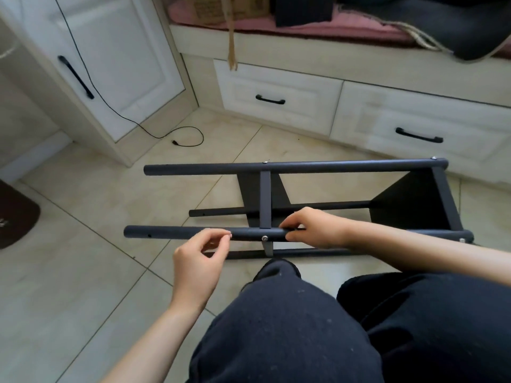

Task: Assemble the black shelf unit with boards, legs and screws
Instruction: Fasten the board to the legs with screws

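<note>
Head view: shelf unit [387, 205] lay sideways on floor tiles [83, 217].
Near leg [179, 233] was gripped by right hand [312, 228]; left hand [199, 261] was loosely curled, holding nothing.

Black shelf unit [304, 194], beige floor tiles [83, 217], seemingly silver screw [264, 238].

The right hand [312, 226] is reaching in from the right on a bare forearm, its fingers curling over and thumb tucking under (a full wrap). The left hand [200, 259] is hovering lower and to the left, fingers loosely curled with thumb and fingertips nearly meeting, touching nothing.
</note>
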A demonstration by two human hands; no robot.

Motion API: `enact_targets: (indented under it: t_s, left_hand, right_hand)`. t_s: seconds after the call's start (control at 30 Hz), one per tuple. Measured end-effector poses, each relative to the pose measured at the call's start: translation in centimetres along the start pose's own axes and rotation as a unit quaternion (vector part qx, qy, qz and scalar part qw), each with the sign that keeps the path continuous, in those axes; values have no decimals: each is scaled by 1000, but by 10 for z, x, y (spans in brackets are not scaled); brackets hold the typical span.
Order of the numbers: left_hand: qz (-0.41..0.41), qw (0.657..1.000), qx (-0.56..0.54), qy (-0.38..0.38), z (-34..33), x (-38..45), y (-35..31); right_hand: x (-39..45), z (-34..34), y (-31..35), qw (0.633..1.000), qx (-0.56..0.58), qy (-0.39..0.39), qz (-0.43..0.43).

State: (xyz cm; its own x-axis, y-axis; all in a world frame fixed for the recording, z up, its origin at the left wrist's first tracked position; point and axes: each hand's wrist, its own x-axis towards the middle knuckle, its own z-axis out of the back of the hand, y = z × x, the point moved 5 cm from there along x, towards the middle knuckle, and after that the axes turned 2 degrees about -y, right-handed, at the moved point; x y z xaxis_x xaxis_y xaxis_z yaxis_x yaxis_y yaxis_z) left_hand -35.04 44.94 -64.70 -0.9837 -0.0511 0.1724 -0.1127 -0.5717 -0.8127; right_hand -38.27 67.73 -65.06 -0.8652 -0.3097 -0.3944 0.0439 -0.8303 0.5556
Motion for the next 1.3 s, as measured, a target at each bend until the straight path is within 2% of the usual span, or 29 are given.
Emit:
enact_targets:
  t_s: [0.07,0.1,0.17,0.2,0.23,0.3,0.73,1.07,1.17,1.3]
  left_hand:
    - [171,981,-92,-16,-6,-6,21]
    - [272,947,-171,-21,-12,-8,32]
    - [418,836,-355,-31,-27,-10,42]
    - [441,790,-425,-40,-31,-8,42]
    - [443,762,-469,-52,-34,-4,41]
    - [425,739,-518,-69,-36,5,38]
    - [373,738,-560,-53,-43,29,22]
    - [317,781,-538,-27,-37,68,-13]
    - [283,800,-530,3,-30,84,-38]
    - [223,836,-500,45,-26,106,-88]
  right_hand:
    - [1,0,0,1000,0,-3,3]
    - [1,0,0,1000,-1,-3,4]
    - [2,0,-1,1000,-3,-6,5]
    - [2,-1,-1,1000,-3,-7,5]
    - [3,-1,-2,1000,-2,-8,5]
    - [3,-1,-3,1000,-2,-13,5]
    - [6,22,-14,996,-4,-84,13]
    - [-1,69,-10,991,44,-120,33]
    - [-12,85,-8,989,58,-134,27]
    - [-33,117,-3,985,15,-171,6]
